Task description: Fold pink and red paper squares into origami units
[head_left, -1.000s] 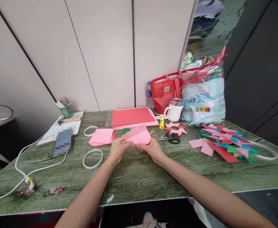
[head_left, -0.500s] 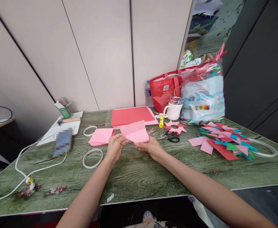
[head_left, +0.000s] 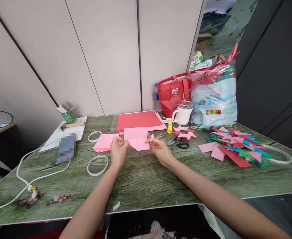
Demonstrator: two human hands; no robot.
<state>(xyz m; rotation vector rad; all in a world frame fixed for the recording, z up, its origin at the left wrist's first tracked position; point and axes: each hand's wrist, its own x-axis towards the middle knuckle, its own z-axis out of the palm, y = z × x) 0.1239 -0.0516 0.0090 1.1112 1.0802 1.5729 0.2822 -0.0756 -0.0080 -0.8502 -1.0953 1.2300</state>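
Broadly, a green wood-grain table (head_left: 146, 186) carries everything. At its far right corner, a clear plastic bag of printed packets (head_left: 214, 99) stands beside a red tote bag (head_left: 172, 94). Next in size, a flat stack of red paper sheets (head_left: 139, 120) lies at the middle back, and a heap of folded paper pieces in pink, red, green and blue (head_left: 235, 147) spreads at the right. A stack of pink square sheets (head_left: 104, 142) lies left of centre, just beside the left hand.

Between the 2 hands is a folded pink paper sheet (head_left: 137, 138), held at the table's middle just above the surface. Its long axis runs left to right, straight top edge toward the wall, and a folded triangular flap points down toward the person. The left hand (head_left: 118, 151) pinches the sheet's left edge between thumb and fingers. The right hand (head_left: 160, 149) grips the right edge, thumb on top, fingers curled under.

Smaller things: a white lidded mug (head_left: 183, 114), black-handled scissors (head_left: 179, 143) just right of the right hand, 2 white tape rings (head_left: 97, 165), a yellow glue stick (head_left: 170, 126).
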